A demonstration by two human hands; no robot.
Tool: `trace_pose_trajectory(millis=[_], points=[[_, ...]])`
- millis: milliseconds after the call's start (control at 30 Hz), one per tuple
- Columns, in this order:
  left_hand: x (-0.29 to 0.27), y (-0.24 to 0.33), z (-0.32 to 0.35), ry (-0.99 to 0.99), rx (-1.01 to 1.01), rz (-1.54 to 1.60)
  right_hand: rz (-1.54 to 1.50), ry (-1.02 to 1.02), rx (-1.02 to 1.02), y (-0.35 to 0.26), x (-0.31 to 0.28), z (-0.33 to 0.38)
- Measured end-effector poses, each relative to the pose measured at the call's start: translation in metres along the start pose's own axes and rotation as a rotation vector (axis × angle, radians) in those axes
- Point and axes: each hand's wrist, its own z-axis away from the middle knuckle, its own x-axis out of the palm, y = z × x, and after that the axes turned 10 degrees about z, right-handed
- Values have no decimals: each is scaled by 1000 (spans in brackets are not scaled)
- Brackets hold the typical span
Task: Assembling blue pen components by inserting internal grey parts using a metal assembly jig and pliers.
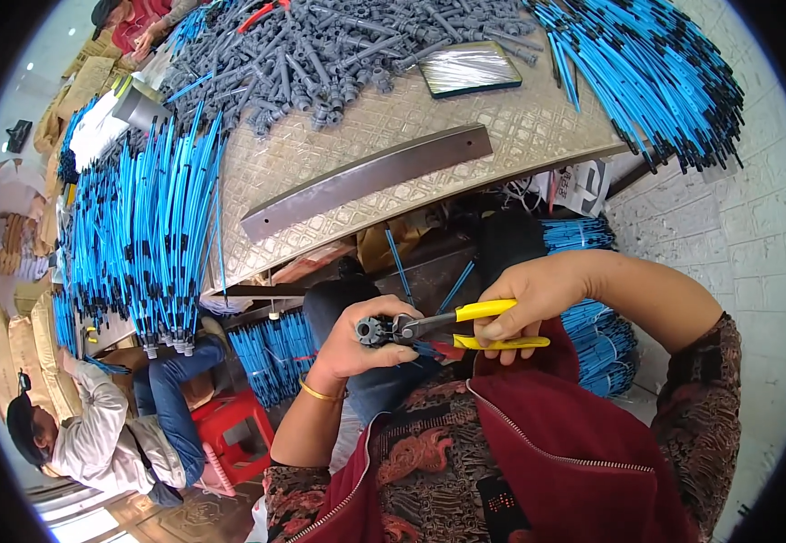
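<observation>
Yellow-handled pliers, gripped in the right hand, bite a grey fitting that the left hand fingers clasp steady at frame centre.

Ahead of you stands a table with a beige, diamond-patterned top, lit evenly by bright light. Its bare middle carries a long dark metal strip. To your right rises a white wall with a brick-like relief. Down at your lower left, a red plastic stool stands on the floor, and brown cardboard boxes are stacked at the far left, beyond the table's edge.
</observation>
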Motion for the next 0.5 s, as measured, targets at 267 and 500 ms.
trace_pose_trajectory(millis=[267, 500], points=[[3, -5, 2, 102, 47, -13, 252, 59, -53, -5, 2, 0], [5, -3, 7, 26, 1, -8, 31, 96, 11, -18, 4, 9]])
